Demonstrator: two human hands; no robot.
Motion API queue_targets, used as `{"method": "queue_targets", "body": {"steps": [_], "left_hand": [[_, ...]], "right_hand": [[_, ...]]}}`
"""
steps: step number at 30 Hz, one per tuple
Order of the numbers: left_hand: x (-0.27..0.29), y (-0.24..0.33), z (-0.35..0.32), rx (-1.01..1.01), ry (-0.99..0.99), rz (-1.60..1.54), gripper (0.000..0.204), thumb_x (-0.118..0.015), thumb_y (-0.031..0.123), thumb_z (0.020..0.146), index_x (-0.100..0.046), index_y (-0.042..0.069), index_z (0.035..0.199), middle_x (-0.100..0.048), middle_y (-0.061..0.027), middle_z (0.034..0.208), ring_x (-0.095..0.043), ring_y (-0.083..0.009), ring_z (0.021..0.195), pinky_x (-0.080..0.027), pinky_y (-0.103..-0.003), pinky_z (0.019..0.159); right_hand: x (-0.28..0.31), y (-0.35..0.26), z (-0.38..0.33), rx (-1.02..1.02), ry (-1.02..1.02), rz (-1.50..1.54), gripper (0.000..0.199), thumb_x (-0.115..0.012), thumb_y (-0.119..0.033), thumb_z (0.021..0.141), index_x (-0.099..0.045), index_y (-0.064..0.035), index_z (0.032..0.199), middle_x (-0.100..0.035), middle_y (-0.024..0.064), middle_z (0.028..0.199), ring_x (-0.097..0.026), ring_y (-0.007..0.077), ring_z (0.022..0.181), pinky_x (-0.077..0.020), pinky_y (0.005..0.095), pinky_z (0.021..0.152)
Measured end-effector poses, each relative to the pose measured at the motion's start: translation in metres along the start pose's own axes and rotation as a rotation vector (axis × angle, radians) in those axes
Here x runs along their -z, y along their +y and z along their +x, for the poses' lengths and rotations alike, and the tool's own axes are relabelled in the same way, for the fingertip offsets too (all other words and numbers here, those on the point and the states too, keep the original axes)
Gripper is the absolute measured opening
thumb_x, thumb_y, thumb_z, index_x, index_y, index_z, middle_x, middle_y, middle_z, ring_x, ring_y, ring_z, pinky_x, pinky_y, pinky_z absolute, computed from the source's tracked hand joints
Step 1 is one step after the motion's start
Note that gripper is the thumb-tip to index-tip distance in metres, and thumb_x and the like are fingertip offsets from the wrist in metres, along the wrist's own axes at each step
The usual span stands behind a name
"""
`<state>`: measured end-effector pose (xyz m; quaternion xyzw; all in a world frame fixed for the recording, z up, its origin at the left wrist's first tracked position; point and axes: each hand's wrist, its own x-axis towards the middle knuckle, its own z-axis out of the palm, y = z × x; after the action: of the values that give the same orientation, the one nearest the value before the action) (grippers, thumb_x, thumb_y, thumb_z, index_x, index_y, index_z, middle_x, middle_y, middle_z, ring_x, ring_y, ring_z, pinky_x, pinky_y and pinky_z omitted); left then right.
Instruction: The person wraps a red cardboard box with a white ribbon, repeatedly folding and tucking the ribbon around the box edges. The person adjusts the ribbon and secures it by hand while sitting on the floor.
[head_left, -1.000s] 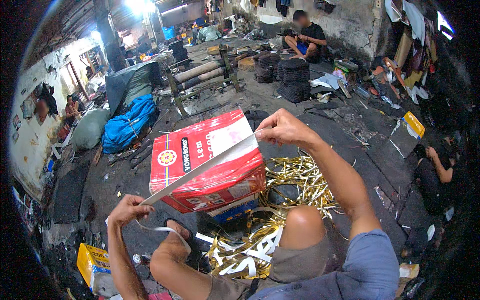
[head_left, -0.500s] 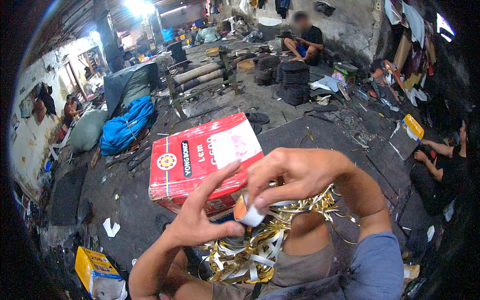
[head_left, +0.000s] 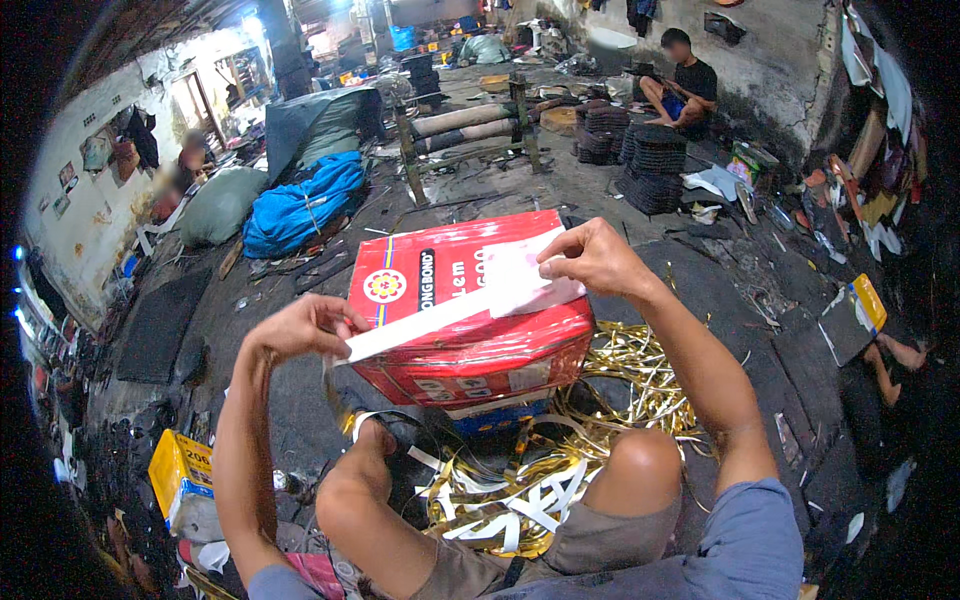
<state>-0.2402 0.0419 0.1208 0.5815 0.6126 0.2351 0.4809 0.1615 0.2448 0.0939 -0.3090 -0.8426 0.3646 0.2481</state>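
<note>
White paper strip [head_left: 455, 310] stretches between my two hands above the red cardboard box [head_left: 470, 330]. My left hand [head_left: 300, 328] pinches its lower end, fingers clenched on the edge; my right hand [head_left: 597, 258] grips the upper end, where the strip widens into a crumpled patch over the top of the box. The box sits on the dark floor [head_left: 300, 400] just past my bent knees. Gold and white ribbon scraps [head_left: 520, 500] lie heaped around its near side. A yellow carton [head_left: 180, 475] lies off to my left.
</note>
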Motion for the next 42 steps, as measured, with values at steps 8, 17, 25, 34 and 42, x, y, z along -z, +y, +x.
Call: {"method": "queue_targets", "body": {"steps": [8, 17, 25, 34, 42], "left_hand": [[-0.027, 0.002, 0.085, -0.655, 0.932, 0.857, 0.04, -0.077, 0.006, 0.079, -0.07, 0.003, 0.118, -0.073, -0.0116, 0.1, -0.069, -0.0222, 0.086, -0.057, -0.036, 0.081], [-0.182, 0.062, 0.183, -0.671, 0.527, 0.139, 0.026, -0.079, 0.011, 0.082, -0.073, 0.001, 0.105, -0.069, -0.0127, 0.096, -0.066, -0.0232, 0.081, -0.054, -0.037, 0.075], [-0.191, 0.056, 0.185, -0.697, 0.624, 0.159, 0.015, -0.076, 0.015, 0.086, -0.075, 0.003, 0.094, -0.068, -0.0141, 0.093, -0.068, -0.0284, 0.078, -0.055, -0.041, 0.073], [-0.191, 0.047, 0.19, -0.802, 0.628, 0.201, 0.013, -0.073, 0.013, 0.086, -0.076, 0.002, 0.092, -0.069, -0.0147, 0.09, -0.069, -0.0296, 0.081, -0.054, -0.041, 0.074], [-0.186, 0.055, 0.183, -0.653, 0.518, -0.02, 0.023, -0.078, 0.019, 0.083, -0.079, 0.001, 0.097, -0.072, -0.0156, 0.095, -0.069, -0.026, 0.083, -0.055, -0.039, 0.076]], "right_hand": [[-0.019, 0.002, -0.003, -0.012, 0.195, -0.362, 0.03, -0.082, -0.025, 0.079, -0.076, -0.0043, 0.1, -0.077, 0.0098, 0.08, -0.074, 0.0178, 0.073, -0.0565, 0.0332, 0.069], [-0.014, 0.007, -0.018, 0.051, 0.26, -0.538, 0.024, -0.08, -0.034, 0.082, -0.078, -0.0154, 0.096, -0.07, 0.0099, 0.087, -0.068, 0.0316, 0.086, -0.0552, 0.0455, 0.08], [-0.013, 0.012, -0.027, 0.194, 0.284, -0.519, 0.018, -0.08, -0.029, 0.085, -0.08, -0.0144, 0.094, -0.067, 0.0076, 0.093, -0.068, 0.0297, 0.089, -0.0559, 0.0435, 0.079], [0.001, 0.007, -0.027, 0.423, 0.14, -0.72, 0.013, -0.076, -0.02, 0.09, -0.076, -0.0079, 0.094, -0.067, 0.0091, 0.1, -0.07, 0.0309, 0.087, -0.0573, 0.0421, 0.077], [0.008, 0.017, -0.021, 0.217, 0.128, -0.42, 0.021, -0.083, -0.024, 0.083, -0.082, -0.0108, 0.1, -0.066, 0.0071, 0.098, -0.064, 0.0203, 0.081, -0.0542, 0.0347, 0.073]]}}
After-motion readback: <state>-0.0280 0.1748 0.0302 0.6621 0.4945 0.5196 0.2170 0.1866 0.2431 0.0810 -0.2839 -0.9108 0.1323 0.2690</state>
